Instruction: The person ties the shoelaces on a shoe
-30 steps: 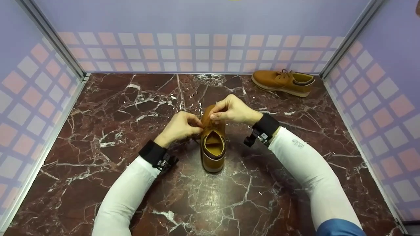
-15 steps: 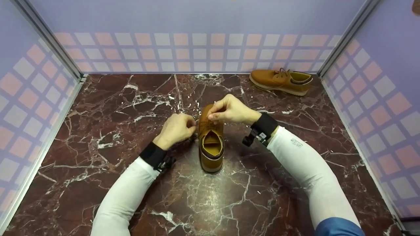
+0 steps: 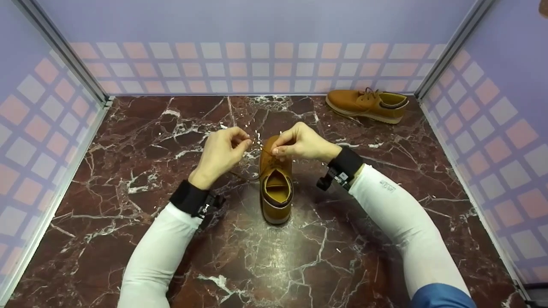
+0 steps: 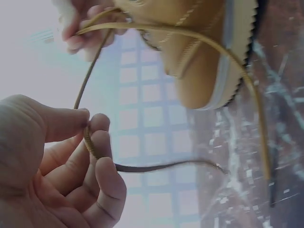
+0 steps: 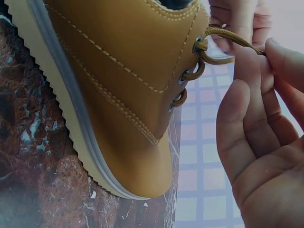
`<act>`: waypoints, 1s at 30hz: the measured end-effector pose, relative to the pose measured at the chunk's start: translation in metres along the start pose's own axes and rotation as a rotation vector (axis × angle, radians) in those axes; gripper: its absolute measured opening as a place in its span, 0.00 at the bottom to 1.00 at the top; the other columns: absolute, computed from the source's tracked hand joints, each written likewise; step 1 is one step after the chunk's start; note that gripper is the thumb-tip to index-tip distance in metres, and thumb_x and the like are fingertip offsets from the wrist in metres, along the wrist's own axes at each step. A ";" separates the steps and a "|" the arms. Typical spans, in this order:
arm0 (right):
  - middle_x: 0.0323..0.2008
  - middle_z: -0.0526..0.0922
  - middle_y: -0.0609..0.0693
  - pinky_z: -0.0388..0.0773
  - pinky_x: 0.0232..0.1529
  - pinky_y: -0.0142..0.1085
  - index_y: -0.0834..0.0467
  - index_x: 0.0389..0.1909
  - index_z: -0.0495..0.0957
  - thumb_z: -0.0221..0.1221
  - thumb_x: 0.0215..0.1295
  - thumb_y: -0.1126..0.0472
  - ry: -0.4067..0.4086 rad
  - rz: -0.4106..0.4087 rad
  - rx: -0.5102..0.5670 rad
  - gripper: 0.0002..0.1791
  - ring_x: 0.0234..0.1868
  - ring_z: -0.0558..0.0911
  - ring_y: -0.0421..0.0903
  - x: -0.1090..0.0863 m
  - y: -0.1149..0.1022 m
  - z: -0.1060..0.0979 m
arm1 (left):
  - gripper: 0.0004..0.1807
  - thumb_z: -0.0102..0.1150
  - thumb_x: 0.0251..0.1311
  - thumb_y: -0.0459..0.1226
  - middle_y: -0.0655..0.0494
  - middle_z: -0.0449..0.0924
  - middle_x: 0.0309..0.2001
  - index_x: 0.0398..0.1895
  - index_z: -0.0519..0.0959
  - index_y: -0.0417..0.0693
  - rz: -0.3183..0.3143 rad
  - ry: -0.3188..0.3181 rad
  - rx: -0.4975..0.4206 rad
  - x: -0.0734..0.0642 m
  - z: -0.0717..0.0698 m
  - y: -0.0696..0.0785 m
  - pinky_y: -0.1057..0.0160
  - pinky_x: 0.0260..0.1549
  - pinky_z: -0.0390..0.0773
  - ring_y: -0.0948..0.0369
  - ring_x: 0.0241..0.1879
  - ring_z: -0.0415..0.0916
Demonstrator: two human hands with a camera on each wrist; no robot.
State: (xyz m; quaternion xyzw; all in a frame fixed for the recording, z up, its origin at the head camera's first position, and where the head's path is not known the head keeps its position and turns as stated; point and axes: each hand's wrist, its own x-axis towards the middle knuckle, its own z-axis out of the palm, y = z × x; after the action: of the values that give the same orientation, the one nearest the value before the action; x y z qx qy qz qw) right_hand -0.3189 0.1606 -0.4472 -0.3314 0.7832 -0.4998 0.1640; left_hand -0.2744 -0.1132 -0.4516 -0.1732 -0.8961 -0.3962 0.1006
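A tan leather lace-up shoe [image 3: 276,213] stands upright on the marble-patterned surface, toe pointing away, its collar lined in yellow. Left of the toe, my left hand [image 3: 220,152] pinches a brown shoelace [image 4: 91,76] between thumb and fingers, and its tail hangs past the fingers. Over the laced front, my right hand [image 3: 304,143] pinches a bent part of the lace [image 5: 232,35] close to the top eyelets. In the left wrist view, one strand runs between the two hands, while another lace end [image 4: 260,118] with a dark tip arcs down freely beside the sole.
A matching tan shoe [image 3: 364,105] lies at the back right against the tiled-pattern wall [image 3: 257,68]. Small white flecks [image 3: 259,134] are scattered on the marble surface [image 3: 141,222] beyond the toe. Panel walls enclose the left, back and right.
My left hand has left the shoe's side and moved leftward, then away from me, drawing the lace with it. My right hand keeps its pinch over the shoe.
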 end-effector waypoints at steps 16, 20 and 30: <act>0.33 0.96 0.51 0.91 0.35 0.35 0.67 0.44 0.94 0.71 0.72 0.69 0.012 0.011 0.023 0.06 0.29 0.90 0.39 -0.001 -0.002 -0.001 | 0.11 0.67 0.76 0.37 0.53 0.89 0.28 0.39 0.90 0.37 -0.081 -0.228 -0.365 -0.002 -0.021 0.037 0.71 0.23 0.82 0.67 0.21 0.79; 0.32 0.96 0.52 0.91 0.34 0.35 0.67 0.44 0.94 0.71 0.72 0.70 0.010 -0.003 0.012 0.06 0.28 0.89 0.37 -0.001 -0.003 0.000 | 0.07 0.65 0.79 0.33 0.54 0.89 0.28 0.40 0.88 0.40 -0.286 -0.398 -0.806 0.000 -0.019 0.039 0.64 0.28 0.91 0.63 0.24 0.85; 0.32 0.96 0.55 0.91 0.35 0.34 0.69 0.44 0.93 0.70 0.72 0.71 0.007 -0.014 -0.005 0.06 0.28 0.89 0.35 0.000 -0.002 -0.001 | 0.14 0.55 0.83 0.29 0.55 0.91 0.31 0.39 0.89 0.45 -0.501 -0.416 -1.289 0.000 -0.012 0.040 0.69 0.31 0.91 0.64 0.28 0.87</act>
State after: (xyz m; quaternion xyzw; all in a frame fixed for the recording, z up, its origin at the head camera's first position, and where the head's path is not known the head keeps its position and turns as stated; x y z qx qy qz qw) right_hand -0.3189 0.1607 -0.4453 -0.3355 0.7828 -0.5001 0.1570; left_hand -0.2581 -0.0970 -0.4168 -0.0591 -0.4975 -0.8160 -0.2882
